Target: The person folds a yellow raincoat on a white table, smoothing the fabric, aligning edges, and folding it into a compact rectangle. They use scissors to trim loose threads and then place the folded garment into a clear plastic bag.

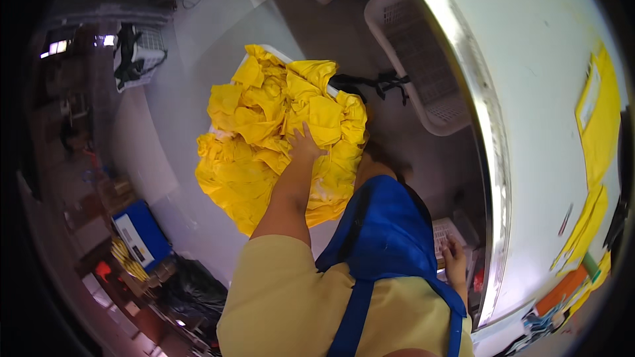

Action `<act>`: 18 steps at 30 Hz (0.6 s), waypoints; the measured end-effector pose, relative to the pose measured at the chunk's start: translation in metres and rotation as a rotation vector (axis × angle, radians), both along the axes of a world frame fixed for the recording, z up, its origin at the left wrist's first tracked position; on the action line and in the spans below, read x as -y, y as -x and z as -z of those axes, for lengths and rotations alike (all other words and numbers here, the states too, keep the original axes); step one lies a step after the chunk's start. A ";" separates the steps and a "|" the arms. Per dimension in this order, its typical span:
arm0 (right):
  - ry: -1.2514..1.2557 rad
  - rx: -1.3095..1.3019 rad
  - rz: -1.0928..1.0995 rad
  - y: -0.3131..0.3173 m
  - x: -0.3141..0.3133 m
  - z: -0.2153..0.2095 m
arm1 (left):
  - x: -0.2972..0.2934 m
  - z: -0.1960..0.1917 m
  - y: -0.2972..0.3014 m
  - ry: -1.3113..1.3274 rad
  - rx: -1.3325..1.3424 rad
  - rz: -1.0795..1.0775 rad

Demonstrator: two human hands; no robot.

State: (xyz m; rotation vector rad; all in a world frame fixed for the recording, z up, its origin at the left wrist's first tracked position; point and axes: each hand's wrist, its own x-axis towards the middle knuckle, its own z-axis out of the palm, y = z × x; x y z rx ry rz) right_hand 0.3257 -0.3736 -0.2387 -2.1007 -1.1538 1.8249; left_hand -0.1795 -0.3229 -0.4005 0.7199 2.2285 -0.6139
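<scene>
A large heap of yellow fabric pieces (264,116) fills and overhangs a white basket, whose rim (276,53) shows only along the far side. My left hand (305,143) rests on the heap with its fingers spread, and the cloth around it is folded and crumpled. I cannot see it grip any piece. Down at my right side hangs my right hand (454,259), close to the table edge, its fingers loosely bent and nothing visible in them.
An empty-looking white plastic basket (390,20) stands on the floor under the long white table (536,125). Yellow fabric pieces (598,116) lie along that table's far right. To the left are a white crate (140,56) with black straps and a blue-and-white box (142,236).
</scene>
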 end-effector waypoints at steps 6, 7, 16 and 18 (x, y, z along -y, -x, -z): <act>0.044 0.066 -0.272 0.023 -0.015 0.017 | 0.040 0.074 0.065 -0.272 0.184 0.002; 0.061 0.045 -0.283 0.039 -0.022 0.017 | 0.052 0.072 0.082 -0.561 0.316 -0.301; -0.449 -0.178 -0.799 0.226 -0.131 -0.053 | 0.077 -0.293 0.043 -1.231 0.790 -0.728; -0.757 -0.174 -0.975 0.274 -0.142 -0.074 | 0.081 -0.377 0.035 -1.453 1.031 -0.648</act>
